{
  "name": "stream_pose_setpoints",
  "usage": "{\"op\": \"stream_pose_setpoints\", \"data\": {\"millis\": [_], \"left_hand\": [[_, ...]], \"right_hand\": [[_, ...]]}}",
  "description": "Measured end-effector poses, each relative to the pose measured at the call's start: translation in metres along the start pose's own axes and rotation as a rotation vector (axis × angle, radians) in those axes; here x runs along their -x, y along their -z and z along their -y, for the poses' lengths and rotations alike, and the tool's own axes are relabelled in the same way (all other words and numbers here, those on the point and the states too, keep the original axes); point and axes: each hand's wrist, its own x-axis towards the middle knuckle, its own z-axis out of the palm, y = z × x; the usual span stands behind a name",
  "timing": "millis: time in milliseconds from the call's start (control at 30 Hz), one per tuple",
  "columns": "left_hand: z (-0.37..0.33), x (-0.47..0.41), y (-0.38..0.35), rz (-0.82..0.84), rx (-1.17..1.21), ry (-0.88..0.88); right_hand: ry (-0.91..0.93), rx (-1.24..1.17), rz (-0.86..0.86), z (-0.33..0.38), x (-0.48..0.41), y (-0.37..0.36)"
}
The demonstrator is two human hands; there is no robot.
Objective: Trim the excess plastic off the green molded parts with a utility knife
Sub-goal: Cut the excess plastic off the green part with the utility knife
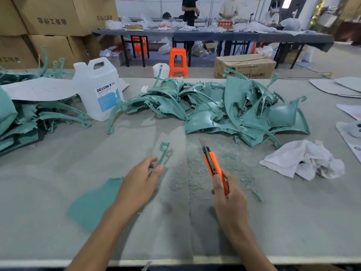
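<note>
My left hand (139, 179) pinches a thin green strip (163, 151) with a square eyelet at its far end, lifted just above the grey table (58, 192). My right hand (228, 200) grips an orange utility knife (213, 165), blade out and pointing away from me, a little right of the strip and apart from it. A flat green trimmed piece (93, 204) lies under my left forearm. A big heap of green molded parts (224, 108) fills the middle back of the table; another heap (21, 122) lies at the left edge.
A white DEXCON jug (99, 89) stands at the back left. A crumpled white cloth (304, 159) lies to the right, with green shavings (224, 157) scattered before it. Grey sheets (336, 87) rest at far right. Cardboard boxes, orange stools and people at a bench stand beyond.
</note>
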Motion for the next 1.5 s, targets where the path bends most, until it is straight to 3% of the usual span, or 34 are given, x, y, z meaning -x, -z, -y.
{"op": "stream_pose_setpoints", "data": {"millis": [133, 233, 333, 467, 667, 967, 1100, 1300, 1500], "left_hand": [[-0.017, -0.019, -0.024, -0.022, -0.06, -0.037], [-0.006, -0.026, -0.029, -0.015, -0.37, -0.098], [0.006, -0.025, -0.025, 0.122, -0.706, -0.148], [0.005, -0.027, -0.025, 0.218, -0.914, -0.232], [0.001, -0.027, -0.023, 0.271, -0.966, -0.267], [-0.001, -0.024, -0.024, 0.264, -0.961, -0.258], [-0.002, -0.023, -0.025, 0.238, -0.942, -0.246], [-0.003, -0.021, -0.025, 0.241, -0.934, -0.252], [-0.005, -0.02, -0.024, 0.254, -0.931, -0.227]], "right_hand": [[0.02, 0.025, 0.007, 0.001, 0.001, 0.001], [0.023, 0.028, 0.022, 0.002, 0.002, -0.001], [0.077, 0.091, 0.037, -0.001, 0.003, -0.003], [0.142, 0.171, 0.083, 0.003, 0.007, -0.007], [0.204, 0.211, 0.228, 0.009, 0.008, -0.009], [0.127, 0.235, 0.129, -0.001, -0.001, -0.014], [0.23, 0.183, 0.264, 0.007, 0.008, -0.013], [0.171, 0.253, 0.15, 0.001, 0.0, -0.015], [0.151, 0.214, 0.266, 0.001, -0.002, -0.014]]}}
